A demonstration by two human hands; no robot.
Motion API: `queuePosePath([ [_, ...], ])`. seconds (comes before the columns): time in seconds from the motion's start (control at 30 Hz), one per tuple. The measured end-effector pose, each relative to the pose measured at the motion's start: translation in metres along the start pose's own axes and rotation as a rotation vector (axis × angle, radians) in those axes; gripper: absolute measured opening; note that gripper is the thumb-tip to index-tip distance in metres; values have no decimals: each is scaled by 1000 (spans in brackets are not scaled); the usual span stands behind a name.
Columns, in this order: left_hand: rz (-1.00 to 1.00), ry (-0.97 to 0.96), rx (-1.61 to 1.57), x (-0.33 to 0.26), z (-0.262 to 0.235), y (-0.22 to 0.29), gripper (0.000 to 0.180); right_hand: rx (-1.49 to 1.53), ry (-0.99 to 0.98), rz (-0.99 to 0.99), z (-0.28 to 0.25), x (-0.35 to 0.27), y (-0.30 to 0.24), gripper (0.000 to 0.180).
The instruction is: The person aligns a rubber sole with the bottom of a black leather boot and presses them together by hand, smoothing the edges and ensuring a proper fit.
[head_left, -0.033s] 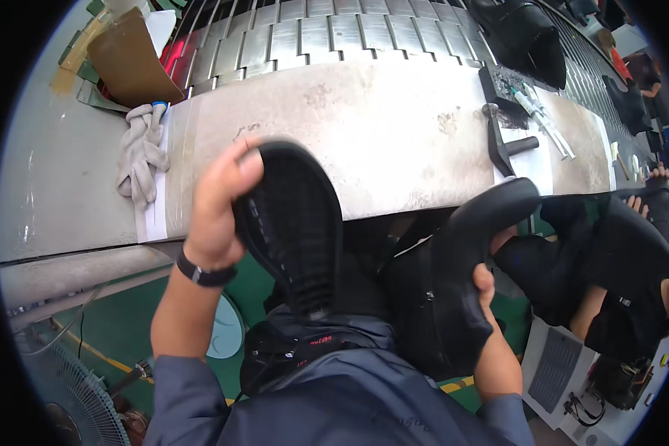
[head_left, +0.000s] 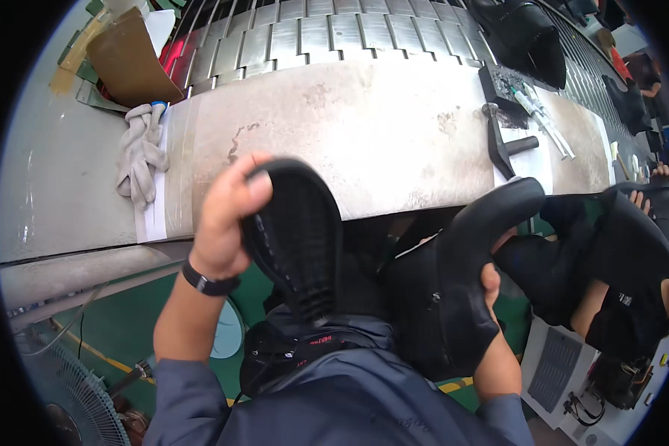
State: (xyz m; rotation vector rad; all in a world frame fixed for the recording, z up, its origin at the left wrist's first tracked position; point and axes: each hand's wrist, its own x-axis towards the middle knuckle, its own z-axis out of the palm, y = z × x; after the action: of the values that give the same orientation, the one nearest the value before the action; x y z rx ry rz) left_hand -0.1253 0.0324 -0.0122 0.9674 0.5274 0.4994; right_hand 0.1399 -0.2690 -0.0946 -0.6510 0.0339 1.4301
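My left hand [head_left: 230, 215] grips the edge of a black shoe sole [head_left: 297, 238], thumb on its inner side and fingers behind it. The sole stands nearly upright, toe end up, with its ribbed hollow side towards me. To its right, my right hand [head_left: 490, 286] holds a black boot [head_left: 446, 297] by its shaft, most of the fingers hidden behind it. The boot is tilted, its rounded toe pointing up and right, close to the worktable edge. A small zip pull shows on its side. Sole and boot are apart.
Beyond the pale worktable [head_left: 312, 141] runs a slatted metal conveyor [head_left: 334, 37]. Grey gloves [head_left: 143, 152] lie at left; a hammer [head_left: 500, 145], pens [head_left: 543, 119] and a black block [head_left: 502, 93] at right. A co-worker [head_left: 632, 290] sits at right, holding another boot. A fan [head_left: 67, 394] stands lower left.
My left hand has come down a little and slightly to the right with the sole. The boot in my right hand has shifted slightly to the right.
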Motion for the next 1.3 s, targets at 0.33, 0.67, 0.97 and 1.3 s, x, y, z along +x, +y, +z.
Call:
queuePosePath([
  [0.33,225,-218,40,-2,14,-60,100,-109,-89,-28,55,1,18,119],
  [0.67,384,-255,-100,23,13,-12,99,-264,-195,-20,60,-2,19,116],
  [0.97,290,-484,268,-5,16,-7,150,-565,-122,-74,79,-3,11,109],
  [1.3,557,-532,342,-7,9,-29,132,-618,-101,12,80,2,19,109],
])
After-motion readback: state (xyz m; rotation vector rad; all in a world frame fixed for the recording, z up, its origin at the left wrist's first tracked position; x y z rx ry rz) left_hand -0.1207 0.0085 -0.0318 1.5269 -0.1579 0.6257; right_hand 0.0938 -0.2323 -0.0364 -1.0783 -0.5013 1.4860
